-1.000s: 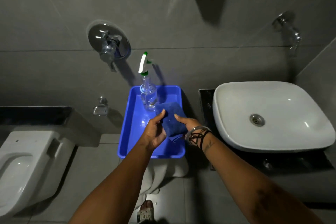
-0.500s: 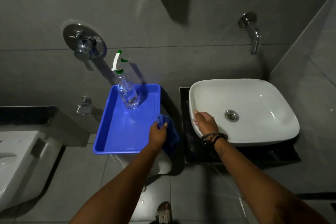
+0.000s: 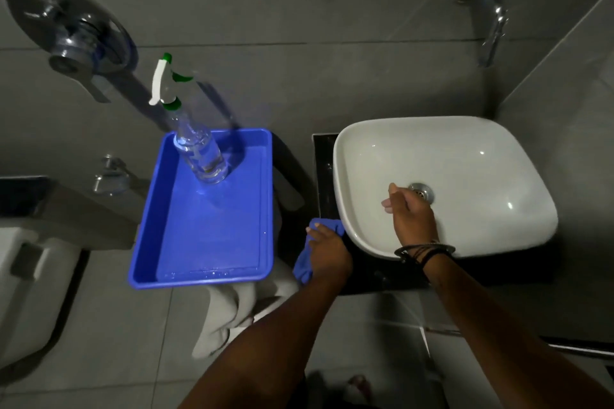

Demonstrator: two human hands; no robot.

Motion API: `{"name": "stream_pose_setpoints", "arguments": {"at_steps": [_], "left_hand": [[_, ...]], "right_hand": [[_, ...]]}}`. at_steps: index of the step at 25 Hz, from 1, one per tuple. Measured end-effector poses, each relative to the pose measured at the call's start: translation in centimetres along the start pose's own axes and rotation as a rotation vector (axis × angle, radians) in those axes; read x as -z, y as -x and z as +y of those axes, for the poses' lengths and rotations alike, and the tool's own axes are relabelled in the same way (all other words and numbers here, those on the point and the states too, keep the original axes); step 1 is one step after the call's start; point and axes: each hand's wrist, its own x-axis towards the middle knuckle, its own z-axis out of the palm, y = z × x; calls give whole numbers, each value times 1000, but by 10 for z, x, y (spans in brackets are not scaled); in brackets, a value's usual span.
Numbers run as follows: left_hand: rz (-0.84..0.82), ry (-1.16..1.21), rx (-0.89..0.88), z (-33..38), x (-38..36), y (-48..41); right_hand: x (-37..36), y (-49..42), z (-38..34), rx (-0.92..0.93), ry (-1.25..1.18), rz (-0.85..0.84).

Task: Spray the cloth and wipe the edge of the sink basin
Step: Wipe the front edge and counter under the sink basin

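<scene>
The white sink basin (image 3: 471, 156) sits on a dark counter at the right. My left hand (image 3: 329, 249) grips a blue cloth (image 3: 304, 264) and presses it against the basin's left outer edge. My right hand (image 3: 410, 211) hovers inside the basin beside the drain (image 3: 422, 191), fingers loosely curled and holding nothing. A clear spray bottle (image 3: 196, 146) with a white and green trigger stands upright at the far end of a blue tray (image 3: 146, 242), left of the sink.
A wall spout (image 3: 491, 16) hangs above the basin. A chrome mixer valve (image 3: 69, 33) is on the left wall, a white toilet (image 3: 30, 292) at far left. A pale cloth (image 3: 232, 309) drapes below the tray. Grey tiled floor lies beneath.
My left hand carried the blue cloth from over the tray rightward to the basin's left edge. My right hand moved from the basin rim into the bowl near the drain.
</scene>
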Motion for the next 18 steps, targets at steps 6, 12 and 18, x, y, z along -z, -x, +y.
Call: {"name": "stream_pose_setpoints", "arguments": {"at_steps": [6,12,18], "left_hand": [[-12,-212,-4,12,-24,8],[-213,-425,-176,24,-19,35],[20,-479,-682,-52,-4,7]], "right_hand": [[-12,-20,2,43,23,-148],[-4,-25,8,74,81,-270],[-7,-20,15,153,135,-314]]}}
